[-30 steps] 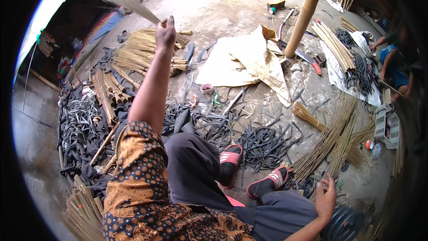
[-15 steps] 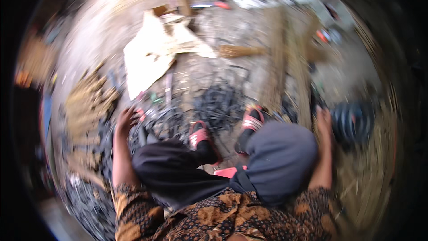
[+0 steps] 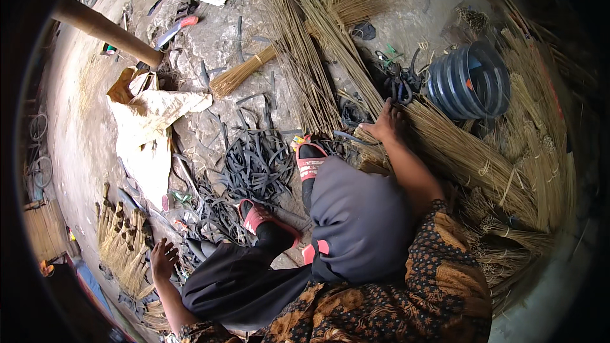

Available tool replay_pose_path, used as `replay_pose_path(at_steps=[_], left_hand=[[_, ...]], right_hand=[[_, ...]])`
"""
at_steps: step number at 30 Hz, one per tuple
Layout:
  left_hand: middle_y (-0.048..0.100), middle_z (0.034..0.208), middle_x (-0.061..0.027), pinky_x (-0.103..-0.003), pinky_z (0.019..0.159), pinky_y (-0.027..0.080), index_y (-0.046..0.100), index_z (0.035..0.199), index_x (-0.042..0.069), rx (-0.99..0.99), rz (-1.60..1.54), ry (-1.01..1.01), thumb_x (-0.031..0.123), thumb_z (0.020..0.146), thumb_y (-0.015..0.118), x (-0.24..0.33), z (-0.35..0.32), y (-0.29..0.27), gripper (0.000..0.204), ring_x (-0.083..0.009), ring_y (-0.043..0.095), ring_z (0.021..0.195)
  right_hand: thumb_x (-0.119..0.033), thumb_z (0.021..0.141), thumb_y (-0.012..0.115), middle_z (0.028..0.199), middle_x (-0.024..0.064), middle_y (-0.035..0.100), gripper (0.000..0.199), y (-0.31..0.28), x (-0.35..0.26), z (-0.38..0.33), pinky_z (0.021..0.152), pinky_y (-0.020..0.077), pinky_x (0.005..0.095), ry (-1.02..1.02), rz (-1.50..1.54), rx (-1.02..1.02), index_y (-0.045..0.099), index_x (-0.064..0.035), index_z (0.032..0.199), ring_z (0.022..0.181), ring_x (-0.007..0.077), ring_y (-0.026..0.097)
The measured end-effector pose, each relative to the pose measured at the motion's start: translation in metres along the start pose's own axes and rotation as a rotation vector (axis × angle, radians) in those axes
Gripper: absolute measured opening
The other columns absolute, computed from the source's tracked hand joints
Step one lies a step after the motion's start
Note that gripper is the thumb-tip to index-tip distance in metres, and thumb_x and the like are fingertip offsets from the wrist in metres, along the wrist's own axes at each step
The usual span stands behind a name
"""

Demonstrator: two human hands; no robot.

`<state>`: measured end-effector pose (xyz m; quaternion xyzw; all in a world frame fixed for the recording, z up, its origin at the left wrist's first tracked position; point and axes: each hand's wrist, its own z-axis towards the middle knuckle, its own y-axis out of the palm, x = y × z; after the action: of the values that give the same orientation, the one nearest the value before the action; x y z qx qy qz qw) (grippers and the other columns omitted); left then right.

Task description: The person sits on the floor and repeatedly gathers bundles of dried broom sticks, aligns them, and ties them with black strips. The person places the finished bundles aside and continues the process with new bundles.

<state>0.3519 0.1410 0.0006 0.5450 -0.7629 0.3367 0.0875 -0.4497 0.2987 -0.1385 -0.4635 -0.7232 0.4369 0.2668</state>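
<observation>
A wide stone floor (image 3: 210,44) carries everything. Long straw bundles (image 3: 470,159) lie at the person's right, beside a dark ribbed bucket (image 3: 470,79). A crumpled pale sack (image 3: 149,127) sits further left, and a heap of black rubber strips (image 3: 257,165) lies before the red sandals (image 3: 311,162). The right hand (image 3: 386,124) rests on the straw bundles, fingers curled onto the stalks. The left hand (image 3: 163,259) is released, fingers spread, beside short bound broom heads (image 3: 121,248).

One head-worn fisheye view looks steeply down from above the seated person. It faces the floor (image 3: 406,13), with the lap near and straw bundles (image 3: 470,152) at right.
</observation>
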Motion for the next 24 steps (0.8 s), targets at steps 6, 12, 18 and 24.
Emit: replay_pose_path(at_steps=[6, 12, 18, 24], left_hand=[[0.064, 0.134, -0.0193, -0.044, 0.086, 0.055, 0.049, 0.149, 0.007, -0.041, 0.078, 0.039, 0.049, 0.104, 0.057, 0.024, 0.000, 0.010, 0.062, -0.0293, 0.068, 0.106], [0.065, 0.132, -0.0179, -0.042, 0.086, 0.055, 0.053, 0.145, 0.009, -0.049, 0.129, 0.084, 0.051, 0.102, 0.060, 0.029, 0.004, 0.013, 0.060, -0.0278, 0.069, 0.103], [0.065, 0.136, -0.0171, -0.042, 0.089, 0.055, 0.051, 0.150, 0.009, -0.100, 0.112, 0.224, 0.054, 0.102, 0.059, 0.046, -0.011, 0.022, 0.066, -0.0273, 0.069, 0.107], [0.065, 0.134, -0.0164, -0.039, 0.090, 0.054, 0.053, 0.148, 0.008, -0.143, 0.122, 0.476, 0.057, 0.103, 0.057, 0.093, -0.048, 0.050, 0.066, -0.0252, 0.069, 0.106]], right_hand=[[-0.031, 0.087, 0.077, 0.137, 0.0241, 0.062, 0.059, 0.018, 0.008, 0.028, 0.119, 0.0311, 0.0548, 0.048, 0.082, 0.059, 0.059, -0.0010, 0.134, 0.135, 0.0350, 0.055], [-0.030, 0.086, 0.078, 0.132, 0.0273, 0.064, 0.056, -0.011, 0.018, 0.021, 0.107, 0.0476, 0.0462, -0.124, 0.393, 0.141, 0.062, 0.0024, 0.128, 0.128, 0.0410, 0.059], [-0.031, 0.090, 0.077, 0.083, 0.0174, 0.072, 0.041, -0.073, 0.026, -0.027, 0.068, 0.0566, 0.0386, -0.295, 0.813, -0.037, 0.066, 0.0059, 0.104, 0.073, 0.0261, 0.072], [-0.034, 0.094, 0.074, 0.084, 0.0130, 0.070, 0.044, -0.176, 0.016, -0.101, 0.066, 0.0545, 0.0347, -0.597, 0.917, 0.162, 0.064, 0.0055, 0.111, 0.067, 0.0180, 0.067]])
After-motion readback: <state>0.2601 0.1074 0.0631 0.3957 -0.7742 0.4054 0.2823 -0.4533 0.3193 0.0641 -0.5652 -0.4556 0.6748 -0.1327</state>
